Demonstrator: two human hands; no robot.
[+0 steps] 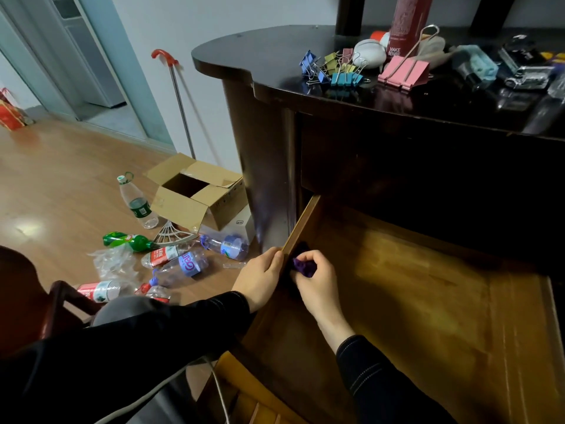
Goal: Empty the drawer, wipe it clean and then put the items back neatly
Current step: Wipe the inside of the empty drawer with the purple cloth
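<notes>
"MAKE" on the tall red can (pixel 408 22), "Gan" on a floor bottle's blue label (pixel 190 264)

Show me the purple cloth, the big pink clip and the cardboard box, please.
purple cloth (pixel 302 267): head view, on the bunched fabric.
big pink clip (pixel 403 71): head view, on its pink body.
cardboard box (pixel 179 206): head view, on its front wall.

A dark, glossy wooden desk (pixel 266 142) stands against a plain white wall (pixel 198 22). Left of the desk spreads a shiny wood-look floor (pixel 61 166) carrying a pale patch of reflected light. Farther left is a pale-framed glass sliding door (pixel 101 56). A reddish wooden chair (pixel 61 304) sits near the desk's lower left.
</notes>
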